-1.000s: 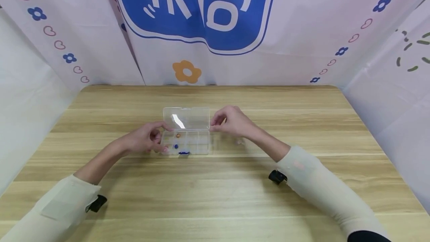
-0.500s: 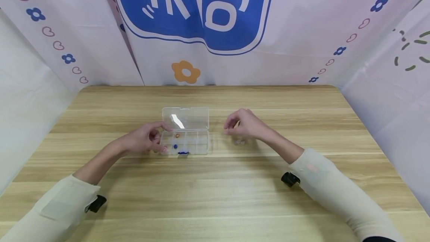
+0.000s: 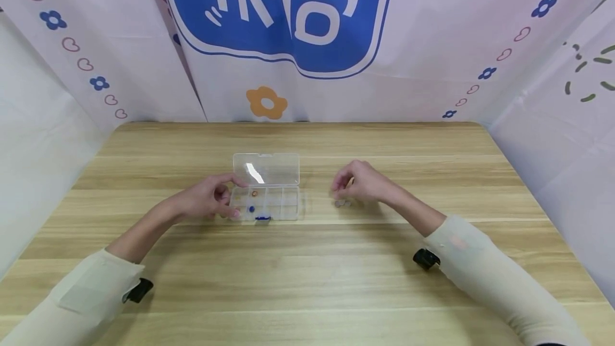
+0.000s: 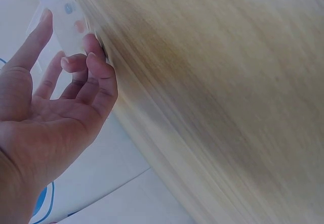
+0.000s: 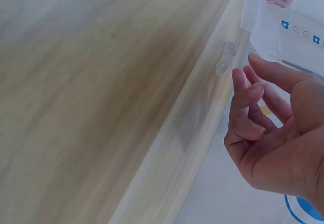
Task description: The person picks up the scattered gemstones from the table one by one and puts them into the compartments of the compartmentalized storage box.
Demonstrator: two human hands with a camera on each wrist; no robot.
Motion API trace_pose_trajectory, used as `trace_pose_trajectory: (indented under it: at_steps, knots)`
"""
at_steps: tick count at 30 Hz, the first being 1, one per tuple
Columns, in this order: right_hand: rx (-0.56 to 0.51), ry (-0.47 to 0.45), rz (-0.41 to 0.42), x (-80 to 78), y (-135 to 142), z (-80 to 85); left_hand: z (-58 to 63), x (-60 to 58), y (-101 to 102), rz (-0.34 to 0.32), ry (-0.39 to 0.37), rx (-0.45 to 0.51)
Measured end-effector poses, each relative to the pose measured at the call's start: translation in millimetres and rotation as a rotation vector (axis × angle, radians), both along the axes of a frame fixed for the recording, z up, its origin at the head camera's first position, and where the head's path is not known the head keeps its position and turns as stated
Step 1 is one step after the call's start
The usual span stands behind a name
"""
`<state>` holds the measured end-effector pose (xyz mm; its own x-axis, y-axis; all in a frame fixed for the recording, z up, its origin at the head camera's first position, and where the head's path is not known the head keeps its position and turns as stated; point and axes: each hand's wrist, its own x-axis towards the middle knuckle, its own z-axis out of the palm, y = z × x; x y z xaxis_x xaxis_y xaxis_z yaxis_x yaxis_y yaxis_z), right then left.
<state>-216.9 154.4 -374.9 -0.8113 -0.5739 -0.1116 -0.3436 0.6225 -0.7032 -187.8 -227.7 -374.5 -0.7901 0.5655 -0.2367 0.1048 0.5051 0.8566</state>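
Observation:
A clear plastic compartment box [image 3: 282, 204] lies on the table, its transparent lid [image 3: 276, 168] folded back behind it. An orange bead-like piece [image 3: 254, 194] and a blue one [image 3: 252, 209] sit in separate compartments toward the left. My left hand [image 3: 204, 198] holds the box's left end, index finger at the back corner and thumb at the front. To the right of the box, my right hand [image 3: 360, 181] hovers with bent fingers, nothing between thumb and fingertips. Just below those fingertips lie several small clear beads [image 5: 225, 59], close together on the wood.
The wood-grain table [image 3: 307, 282] extends around the box on every side. Behind it hangs a white printed cloth [image 3: 384, 95] with a blue sign, hearts and flowers. More white cloth [image 3: 552, 164] flanks the table. A blue mark [image 3: 262, 218] shows on the box's front wall.
My right hand has moved away from the box's right edge, rightward and slightly toward me, to the clear beads. The left hand and the box have stayed in place.

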Motion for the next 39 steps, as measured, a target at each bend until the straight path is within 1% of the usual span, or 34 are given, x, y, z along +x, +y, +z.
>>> trace_pose_trajectory:
  at_steps: [9,17,27,32,39]
  knots:
    - [-0.002,-0.035,-0.005,1.1,9.9,-7.3,-0.6,-0.8,0.2,0.004,-0.008,-0.006]
    - [0.005,-0.064,-0.015,2.7,18.2,-8.4,-1.3,-1.2,-0.1,0.002,-0.006,-0.002]
    - [0.038,-0.068,-0.043,4.8,23.4,-10.3,-1.1,-1.3,0.5,0.016,-0.026,0.002]
    - [0.03,-0.062,-0.032,5.5,24.1,-10.5,-0.7,-1.1,0.8,0.01,-0.02,-0.001]
    - [0.028,-0.053,-0.021,4.6,23.6,-6.3,-2.0,-1.4,0.1,-0.003,-0.014,0.002]
